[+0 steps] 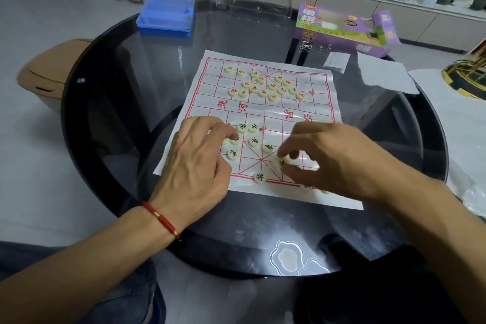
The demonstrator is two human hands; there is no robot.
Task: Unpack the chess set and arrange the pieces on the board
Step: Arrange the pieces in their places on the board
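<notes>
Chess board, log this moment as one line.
board: unfolded | red pieces: bunched far side | left hand: fingertips on black pieces | right hand: pinching piece

Bare forearms, one bracelet.

Both arms are uncovered to the edge of view, with no sleeves showing. The left hand point(194, 163) has a thin red cord bracelet point(161, 219) at its wrist, threaded with a small gold bead. The right hand point(334, 163) wears nothing. Dark trousers cover the lap below.
</notes>
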